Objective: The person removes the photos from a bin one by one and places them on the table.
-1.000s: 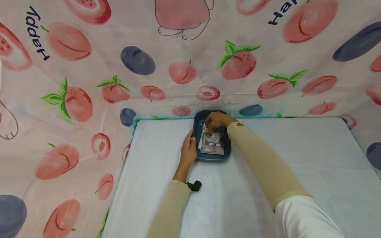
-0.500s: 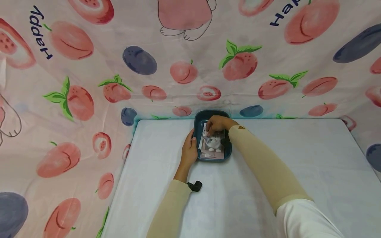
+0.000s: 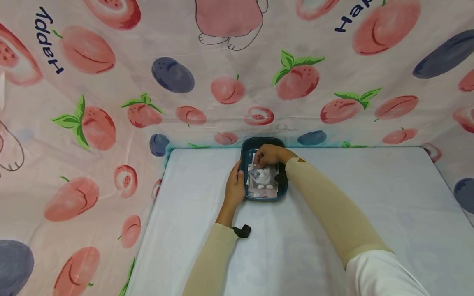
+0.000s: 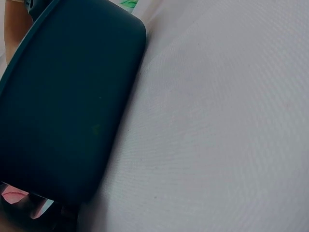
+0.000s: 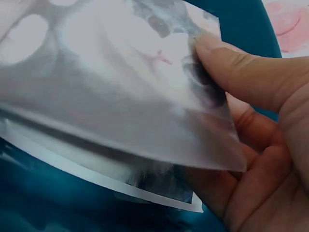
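A dark teal plastic tray [image 3: 246, 193] stands on the white table against the patterned cloth. Inside lie cat photos; the upper one [image 5: 111, 82] shows a grey and white cat. My right hand [image 3: 270, 155] reaches in over the far part and pinches this photo by its edge, thumb on top and fingers beneath. In the right wrist view it is lifted slightly from a white-bordered photo [image 5: 111, 180] below. My left hand [image 3: 235, 187] rests along the tray's left outer side, fingers fairly straight. The left wrist view shows mostly the tray's outer wall [image 4: 72, 96], with the fingers dark at the lower left.
The white table [image 3: 370, 185] spreads on both sides of the tray and in front of it. A cloth [image 3: 200, 78] printed with peaches and berries hangs behind and at the left. Small black devices [image 3: 242, 231] sit on both wrists.
My right hand has drawn slightly toward me. The top photo slid nearer the tray's front edge, then a little left, exposing more of the photo beneath at the back. My left hand stays in place.
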Available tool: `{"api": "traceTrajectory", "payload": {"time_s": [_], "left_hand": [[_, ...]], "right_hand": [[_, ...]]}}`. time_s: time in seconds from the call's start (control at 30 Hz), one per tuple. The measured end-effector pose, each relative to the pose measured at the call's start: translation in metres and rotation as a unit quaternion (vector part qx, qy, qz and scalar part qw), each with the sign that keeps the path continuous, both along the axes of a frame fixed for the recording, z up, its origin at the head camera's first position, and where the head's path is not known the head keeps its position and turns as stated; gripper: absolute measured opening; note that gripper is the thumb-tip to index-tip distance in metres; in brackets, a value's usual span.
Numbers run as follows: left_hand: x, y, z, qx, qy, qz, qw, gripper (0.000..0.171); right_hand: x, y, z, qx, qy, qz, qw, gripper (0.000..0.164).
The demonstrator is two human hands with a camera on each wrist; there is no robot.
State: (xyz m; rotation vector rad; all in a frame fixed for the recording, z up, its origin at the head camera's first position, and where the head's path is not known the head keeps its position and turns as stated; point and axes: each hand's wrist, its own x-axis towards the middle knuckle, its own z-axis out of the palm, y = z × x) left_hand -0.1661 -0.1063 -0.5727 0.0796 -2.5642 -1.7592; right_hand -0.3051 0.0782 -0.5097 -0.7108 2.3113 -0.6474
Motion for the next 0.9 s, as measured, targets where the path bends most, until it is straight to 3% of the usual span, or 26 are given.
{"api": "traceTrajectory", "payload": {"time_s": [0.2, 0.47, 0.53, 0.7, 0.9], "left_hand": [[0.0, 0.0, 0.0, -0.002, 0.012, -0.003, 0.9999, 0.046], [-0.001, -0.001, 0.0, -0.002, 0.012, -0.002, 0.9999, 0.047], [-0.001, -0.001, 0.0, -0.002, 0.012, -0.003, 0.9999, 0.047], [-0.002, -0.001, 0.0, 0.001, 0.009, -0.003, 1.0, 0.047], [-0.001, 0.0, -0.002, 0.012, 0.006, 0.0, 0.9999, 0.047]], "right_hand": [[0.005, 0.0, 0.008, -0.015, 0.033, 0.007, 0.999, 0.019], [0.014, 0.007, 0.015, -0.007, 0.016, 0.025, 1.0, 0.033], [0.016, 0.01, 0.016, -0.015, 0.029, 0.027, 0.999, 0.034], [0.02, 0.023, 0.015, -0.072, 0.076, -0.001, 0.995, 0.029], [0.026, 0.046, 0.024, -0.126, 0.068, -0.08, 0.987, 0.026]]}}
